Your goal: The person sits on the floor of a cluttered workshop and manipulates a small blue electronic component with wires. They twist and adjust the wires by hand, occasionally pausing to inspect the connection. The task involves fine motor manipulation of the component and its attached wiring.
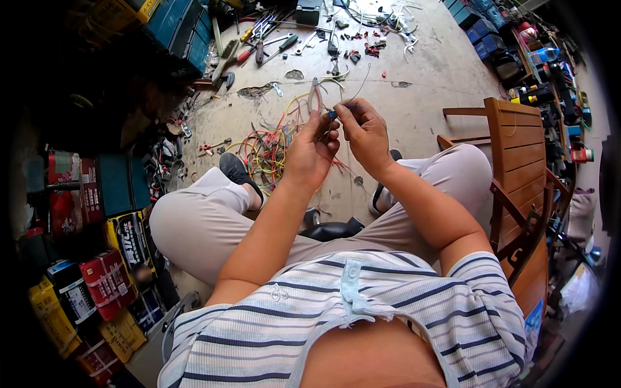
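Note:
My left hand (312, 150) and my right hand (366, 137) meet in front of me, over the floor. Both sets of fingertips pinch a small blue piece (332, 114), which looks like a wire connector. A thin dark wire (366, 83) runs up and away from beside my right fingers. Just beyond my left fingers appear pliers with reddish handles (315, 97); whether that hand touches them or they lie on the floor, I cannot tell. Below and to the left, a tangle of red, yellow and green wires (265, 152) spreads over the floor near my left shoe.
Screwdrivers and other hand tools (262, 42) lie at the far left, with small dark and red parts (372, 48) beside them. A wooden folding chair (521, 149) stands at my right. Stacked boxes (107, 284) line the left side, and crowded shelves (543, 77) the right.

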The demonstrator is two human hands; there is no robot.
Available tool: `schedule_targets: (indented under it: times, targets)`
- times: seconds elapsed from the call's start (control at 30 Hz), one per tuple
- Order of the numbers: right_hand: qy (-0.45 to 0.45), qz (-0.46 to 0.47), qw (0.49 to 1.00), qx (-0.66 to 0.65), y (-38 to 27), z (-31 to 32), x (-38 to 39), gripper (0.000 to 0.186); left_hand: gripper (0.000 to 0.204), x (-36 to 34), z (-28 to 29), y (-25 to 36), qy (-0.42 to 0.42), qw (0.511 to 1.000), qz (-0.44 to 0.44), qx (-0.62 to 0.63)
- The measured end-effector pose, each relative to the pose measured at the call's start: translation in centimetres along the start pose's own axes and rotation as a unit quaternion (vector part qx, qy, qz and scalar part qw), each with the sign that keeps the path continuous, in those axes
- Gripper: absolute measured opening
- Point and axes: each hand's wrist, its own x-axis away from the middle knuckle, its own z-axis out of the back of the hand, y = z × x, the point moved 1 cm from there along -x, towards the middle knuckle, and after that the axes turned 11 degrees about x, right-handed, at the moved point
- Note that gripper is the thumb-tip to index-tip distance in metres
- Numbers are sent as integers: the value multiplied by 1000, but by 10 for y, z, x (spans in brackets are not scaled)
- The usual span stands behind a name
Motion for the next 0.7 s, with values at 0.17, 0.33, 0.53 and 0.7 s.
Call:
schedule_targets:
  times: [0.17, 0.33, 0.53, 0.7]
  targets:
    - [-6, 15, 1000, 20, -4, -2, 1, 12, 17, -2, 1, -1, -12, 1000, -15, -10]
    - [30, 54, 995, 80, -5, -3, 2, 13, 12, -5, 5, -3, 4, 999, -32, -11]
    - [36, 45, 994, 98, 1, 1, -5, 14, 9, -3, 4, -4, -2, 999, -43, -27]
    - [39, 43, 996, 69, 15, 4, -11, 16, 12, 0, -2, 3, -15, 981, -81, -177]
